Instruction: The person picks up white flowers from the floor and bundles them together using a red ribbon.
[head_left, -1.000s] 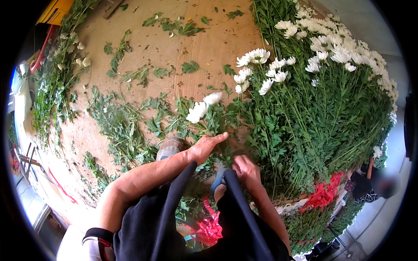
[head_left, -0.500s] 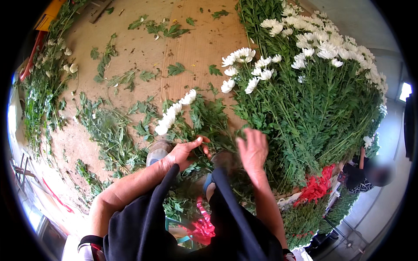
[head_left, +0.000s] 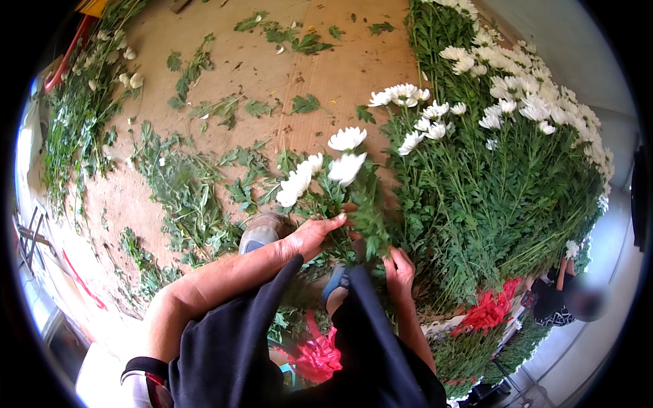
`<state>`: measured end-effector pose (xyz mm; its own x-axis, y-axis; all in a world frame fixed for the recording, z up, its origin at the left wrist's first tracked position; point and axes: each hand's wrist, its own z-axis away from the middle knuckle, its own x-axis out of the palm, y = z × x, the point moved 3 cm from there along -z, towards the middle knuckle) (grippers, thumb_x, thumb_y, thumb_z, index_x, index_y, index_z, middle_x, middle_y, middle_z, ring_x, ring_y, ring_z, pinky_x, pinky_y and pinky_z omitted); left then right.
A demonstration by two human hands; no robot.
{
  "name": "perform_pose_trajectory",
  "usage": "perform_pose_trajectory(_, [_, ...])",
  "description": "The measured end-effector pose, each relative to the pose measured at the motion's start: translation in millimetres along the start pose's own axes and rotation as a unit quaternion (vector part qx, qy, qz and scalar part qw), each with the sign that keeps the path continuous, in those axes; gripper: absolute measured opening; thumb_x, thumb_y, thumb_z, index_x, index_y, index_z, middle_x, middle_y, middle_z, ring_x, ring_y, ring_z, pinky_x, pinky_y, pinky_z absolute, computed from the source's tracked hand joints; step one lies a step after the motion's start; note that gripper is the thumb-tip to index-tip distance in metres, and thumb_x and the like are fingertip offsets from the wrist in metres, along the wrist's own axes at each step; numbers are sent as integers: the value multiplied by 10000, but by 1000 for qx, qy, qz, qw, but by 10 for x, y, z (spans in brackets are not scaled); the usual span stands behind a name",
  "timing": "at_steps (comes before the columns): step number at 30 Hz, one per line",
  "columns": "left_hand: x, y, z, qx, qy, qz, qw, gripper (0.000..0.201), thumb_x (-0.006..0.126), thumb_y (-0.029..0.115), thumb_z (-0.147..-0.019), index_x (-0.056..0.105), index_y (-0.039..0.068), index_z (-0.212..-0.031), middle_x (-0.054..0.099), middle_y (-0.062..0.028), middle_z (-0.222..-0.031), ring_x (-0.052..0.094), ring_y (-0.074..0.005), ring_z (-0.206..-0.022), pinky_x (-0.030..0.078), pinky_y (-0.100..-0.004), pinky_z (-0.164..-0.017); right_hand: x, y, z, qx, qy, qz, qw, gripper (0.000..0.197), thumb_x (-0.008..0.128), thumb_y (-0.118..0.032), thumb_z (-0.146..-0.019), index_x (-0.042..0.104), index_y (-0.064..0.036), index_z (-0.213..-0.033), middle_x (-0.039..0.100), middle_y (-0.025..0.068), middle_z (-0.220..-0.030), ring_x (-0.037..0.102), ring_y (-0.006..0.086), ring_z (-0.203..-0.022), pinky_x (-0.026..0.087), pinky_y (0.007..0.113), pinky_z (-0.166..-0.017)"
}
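My left hand [head_left: 318,235] is closed around the leafy stems of a few white chrysanthemums [head_left: 296,185], their blooms lined up in a slanting row. My right hand [head_left: 400,270] pinches the lower stem of another white chrysanthemum [head_left: 371,211], which leans across beside the left hand's bunch. Whether it carries one bloom or two is unclear, since leaves overlap there. A large heap of white chrysanthemums [head_left: 496,177] with long green stems lies to the right. Below my hands, a red ribbon bundle [head_left: 320,357] sits between my knees.
Stripped leaves [head_left: 183,197] litter the brown board floor [head_left: 238,75]. More cut stems [head_left: 81,136] lie along the far left. My shoe [head_left: 264,231] stands under the left forearm. Red ribbon [head_left: 491,309] lies by the heap's near end. Another person [head_left: 551,299] is at far right.
My right hand, formerly with spread fingers and blurred, now pinches a chrysanthemum stem lower down. That flower has come up beside the left hand's bunch. The whole view has shifted somewhat.
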<state>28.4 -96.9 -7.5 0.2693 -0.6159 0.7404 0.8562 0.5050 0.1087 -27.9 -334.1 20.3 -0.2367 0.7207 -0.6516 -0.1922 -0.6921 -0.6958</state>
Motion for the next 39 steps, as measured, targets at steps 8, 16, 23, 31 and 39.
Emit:
perform_pose_trajectory(8, [-38, -128, -58, 22, -32, -41, 998, 375, 592, 148, -971, 534, -14, -1304, 641, -125, -1248, 611, -197, -1127, 491, -363, -981, 225, 387, 463, 62, -117, -44, 990, 354, 591, -35, -813, 642, -15, -1163, 614, 138, -975, 610, 295, -924, 495, 349, -817])
perform_pose_trajectory(16, [134, -145, 39, 180, 29, -204, 962, 410, 758, 109, -844, 611, 37, -1221, 667, -20, -1105, 589, -124, -992, 481, -317, -923, -124, -979, -331, -142, 45, -7, 989, 627, 864, -271, -689, 608, 5, -1190, 610, 156, -1158, 581, 323, -1091, 464, 413, -941])
perform_pose_trajectory(23, [344, -133, 112, 253, -15, -302, 919, 434, 716, 104, -868, 542, 16, -1256, 629, -80, -1154, 573, -191, -1037, 466, -352, -945, -115, -1187, -488, -171, 38, 54, 983, 379, 777, -26, -695, 651, -17, -1053, 652, 123, -1061, 630, 290, -950, 503, 382, -819])
perform_pose_trajectory(31, [261, -387, 172, 418, -61, -831, 361, 477, 526, 120, -851, 513, 112, -1328, 524, -120, -1328, 495, -313, -1235, 420, -468, -1016, -234, -1314, -266, -192, 34, -79, 978, 326, 732, 14, -747, 661, -5, -1065, 621, 147, -1145, 627, 238, -1008, 523, 313, -792])
perform_pose_trajectory(39, [420, -61, 243, 159, -122, -381, 903, 342, 661, 99, -879, 596, 41, -1210, 629, -89, -1165, 582, -202, -1102, 455, -364, -977, -263, -1201, -237, -166, 7, -109, 980, 241, 758, -68, -732, 634, -19, -932, 658, 132, -1134, 597, 319, -1098, 495, 401, -900])
